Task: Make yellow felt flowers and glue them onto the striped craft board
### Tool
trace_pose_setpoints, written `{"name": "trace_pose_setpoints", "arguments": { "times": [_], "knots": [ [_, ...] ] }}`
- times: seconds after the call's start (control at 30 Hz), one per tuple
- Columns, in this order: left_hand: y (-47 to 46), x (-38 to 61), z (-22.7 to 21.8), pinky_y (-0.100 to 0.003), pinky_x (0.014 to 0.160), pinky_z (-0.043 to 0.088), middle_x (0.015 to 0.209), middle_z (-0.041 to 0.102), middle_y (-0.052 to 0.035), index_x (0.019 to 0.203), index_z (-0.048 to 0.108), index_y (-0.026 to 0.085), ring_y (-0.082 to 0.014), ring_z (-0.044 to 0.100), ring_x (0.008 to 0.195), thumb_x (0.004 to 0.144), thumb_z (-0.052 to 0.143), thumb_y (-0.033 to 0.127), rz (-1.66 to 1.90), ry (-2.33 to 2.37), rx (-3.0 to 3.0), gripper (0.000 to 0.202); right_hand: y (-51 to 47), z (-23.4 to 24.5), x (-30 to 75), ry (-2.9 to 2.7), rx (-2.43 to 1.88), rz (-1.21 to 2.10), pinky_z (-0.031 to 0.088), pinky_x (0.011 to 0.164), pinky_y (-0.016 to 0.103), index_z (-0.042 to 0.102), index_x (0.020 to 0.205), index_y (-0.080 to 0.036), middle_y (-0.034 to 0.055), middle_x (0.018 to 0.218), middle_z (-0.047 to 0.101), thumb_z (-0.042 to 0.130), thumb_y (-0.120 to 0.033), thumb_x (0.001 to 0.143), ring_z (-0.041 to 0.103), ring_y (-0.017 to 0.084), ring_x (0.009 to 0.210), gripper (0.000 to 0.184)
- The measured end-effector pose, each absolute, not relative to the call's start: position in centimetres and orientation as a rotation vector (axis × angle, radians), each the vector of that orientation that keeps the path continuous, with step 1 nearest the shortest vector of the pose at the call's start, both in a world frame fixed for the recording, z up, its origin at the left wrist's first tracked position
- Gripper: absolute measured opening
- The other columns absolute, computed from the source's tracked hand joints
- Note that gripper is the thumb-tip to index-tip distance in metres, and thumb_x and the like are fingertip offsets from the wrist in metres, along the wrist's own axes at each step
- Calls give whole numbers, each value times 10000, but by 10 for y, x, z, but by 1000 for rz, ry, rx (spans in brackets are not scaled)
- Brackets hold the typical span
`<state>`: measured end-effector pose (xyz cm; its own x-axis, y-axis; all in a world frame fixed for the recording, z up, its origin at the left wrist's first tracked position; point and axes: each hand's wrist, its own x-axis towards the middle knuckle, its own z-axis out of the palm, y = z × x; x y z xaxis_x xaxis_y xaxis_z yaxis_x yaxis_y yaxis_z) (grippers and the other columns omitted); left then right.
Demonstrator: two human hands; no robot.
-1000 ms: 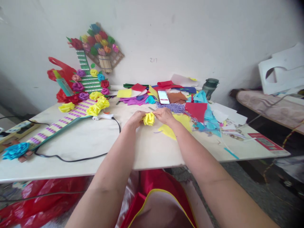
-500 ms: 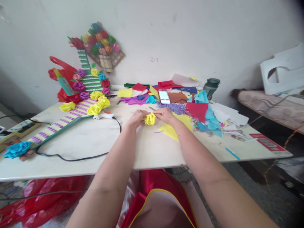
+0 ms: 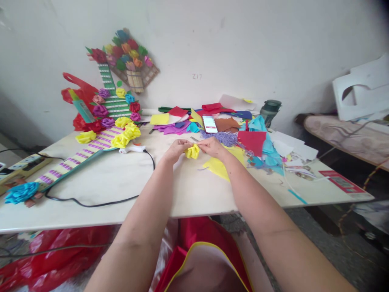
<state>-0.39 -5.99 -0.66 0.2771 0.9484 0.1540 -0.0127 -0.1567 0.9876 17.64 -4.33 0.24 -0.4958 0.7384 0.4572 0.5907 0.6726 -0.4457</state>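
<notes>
Between my two hands, above the middle of the table, is a yellow paper flower (image 3: 192, 151). My left hand (image 3: 177, 150) is closed on its left side, the fingertips pinching its upper edge. From the other side my right hand (image 3: 212, 147) pinches the flower's upper right edge with thumb and forefinger. The fingers cover part of the flower's back. Yellow crepe sheets (image 3: 223, 167) lie under and beside my right wrist. A blade-like grey tip (image 3: 194, 139) shows just behind the hands.
To the left, a glue gun (image 3: 133, 149) trails its black cord across the table (image 3: 103, 178). A paper guitar (image 3: 82, 152) with flowers stands further left. Coloured paper, purple yarn (image 3: 223, 138), a phone (image 3: 210, 124) and a dark bottle (image 3: 270, 112) line the back.
Both hands stay at the flower with only slight finger shifts. The flower has tipped a little and sits slightly higher. Nothing else has visibly moved.
</notes>
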Motion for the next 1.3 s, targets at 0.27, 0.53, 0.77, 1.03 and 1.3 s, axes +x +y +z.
{"name": "trace_pose_setpoints", "arguments": {
  "times": [0.27,0.53,0.77,1.03,1.3],
  "knots": [
    [-55,-3,-10,-212,495,374,536,539,-7,623,605,112,-94,495,495,591,631,263,1140,952,1276,156,-40,-2,174,-2243,-1009,107,376,579,210,700,925,-212,34,797,703,499,-262,779,596,133,676,253],
    [-55,-3,-11,-212,514,385,554,541,-3,645,615,110,-92,504,507,579,627,225,1151,878,1202,133,-39,-3,173,-2243,-991,43,346,562,201,710,880,-205,23,740,693,483,-266,791,572,113,638,252],
    [-58,-2,-9,-205,526,401,637,575,-33,718,632,85,-99,527,565,565,604,196,1155,841,1167,191,-43,2,170,-2281,-996,-169,325,584,214,708,819,-204,36,753,682,446,-219,799,572,127,687,263],
    [-60,0,-6,-216,532,417,647,590,-40,691,619,95,-115,537,582,549,579,166,1159,852,1106,163,-47,2,168,-2266,-1021,-236,311,578,222,699,845,-218,30,758,674,435,-241,816,558,127,697,267],
    [-56,-4,-10,-207,496,381,567,551,-11,624,599,110,-100,511,527,536,599,178,1214,880,1185,112,-44,-1,168,-2222,-1008,-139,349,609,208,703,859,-212,31,772,678,456,-222,796,570,123,703,255]
  ]
}}
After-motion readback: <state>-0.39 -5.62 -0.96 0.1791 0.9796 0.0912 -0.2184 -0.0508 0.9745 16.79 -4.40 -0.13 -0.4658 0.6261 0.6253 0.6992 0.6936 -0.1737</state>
